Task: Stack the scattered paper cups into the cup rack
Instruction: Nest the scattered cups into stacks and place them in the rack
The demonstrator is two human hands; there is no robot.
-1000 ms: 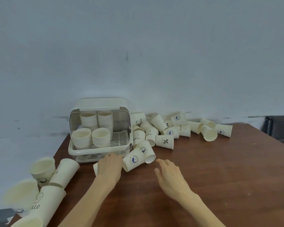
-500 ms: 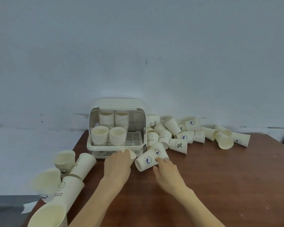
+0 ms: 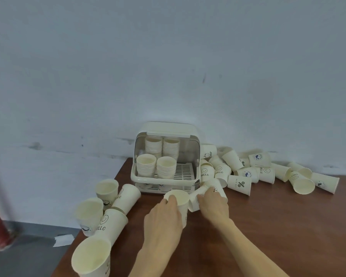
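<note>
Left hand (image 3: 164, 214) grips upright cup (image 3: 177, 198); right hand (image 3: 213, 204) grips tipped cup (image 3: 196, 196). I note rack (image 3: 166, 177) directly above both, frame centre.

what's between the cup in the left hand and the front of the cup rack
In the head view, only a short strip of bare brown table separates the upright cup gripped by the left hand from the cup rack; no other cup lies there.

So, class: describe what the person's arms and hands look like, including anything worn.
Both forearms are bare, with no sleeve in view. The left hand and right hand wear no gloves, and no rings, watch or bracelet show.
</note>
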